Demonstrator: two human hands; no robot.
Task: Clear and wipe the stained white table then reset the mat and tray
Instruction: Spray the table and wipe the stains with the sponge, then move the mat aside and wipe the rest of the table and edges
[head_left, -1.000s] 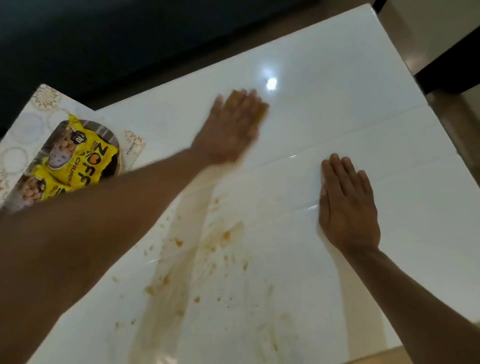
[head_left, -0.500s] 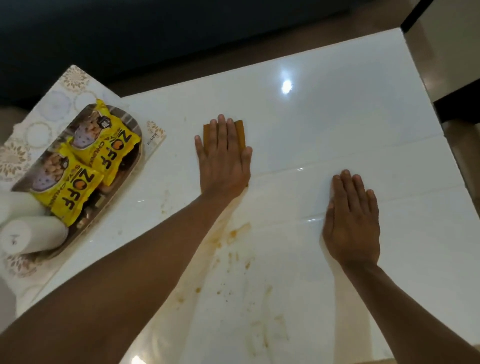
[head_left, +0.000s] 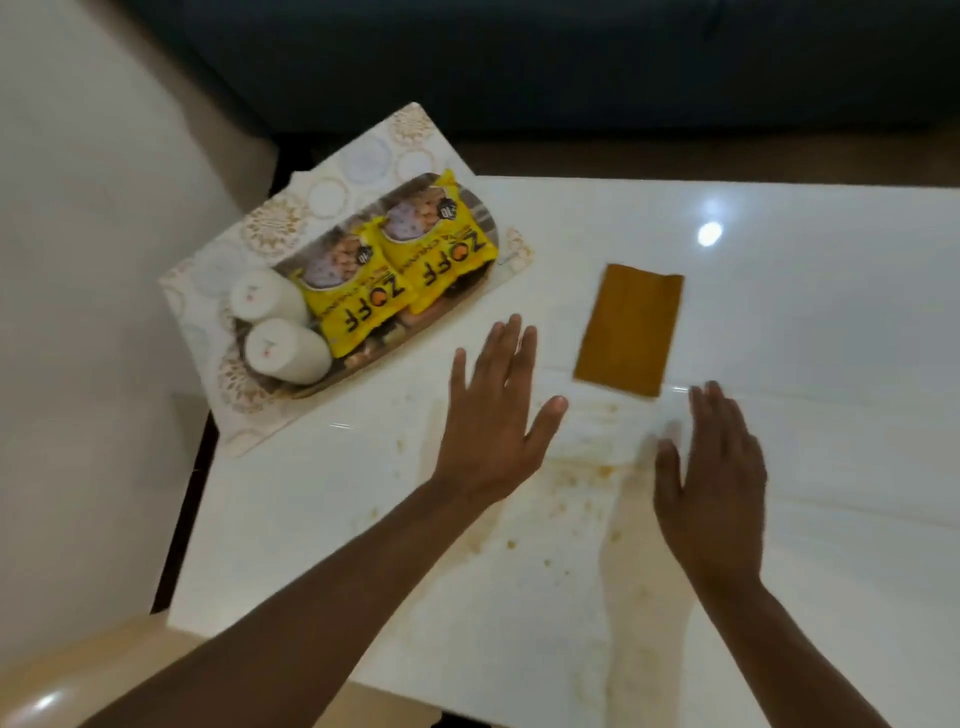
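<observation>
A glossy white table (head_left: 779, 519) carries brown smears and crumbs (head_left: 576, 499) near its middle. A folded mustard-brown cloth (head_left: 628, 330) lies flat on it, untouched. My left hand (head_left: 493, 415) hovers open just left of and below the cloth, fingers spread. My right hand (head_left: 711, 467) is open too, just below the cloth's lower right corner, over the stains. At the table's left corner a patterned mat (head_left: 322, 208) hangs over the edge. On it sits an oval tray (head_left: 480, 221) with two yellow snack packets (head_left: 400, 275) and two white cups (head_left: 280, 325) lying on their sides.
A dark sofa (head_left: 519, 62) runs along the far side. A pale chair or cushion surface (head_left: 93, 260) fills the left. A beige rounded seat edge (head_left: 78, 680) shows at the bottom left. A bright lamp glare (head_left: 709, 233) reflects on the table.
My left hand has lifted off the cloth and pulled back toward me, leaving the cloth lying alone. My right hand has come off the table surface. The view has swung left.
</observation>
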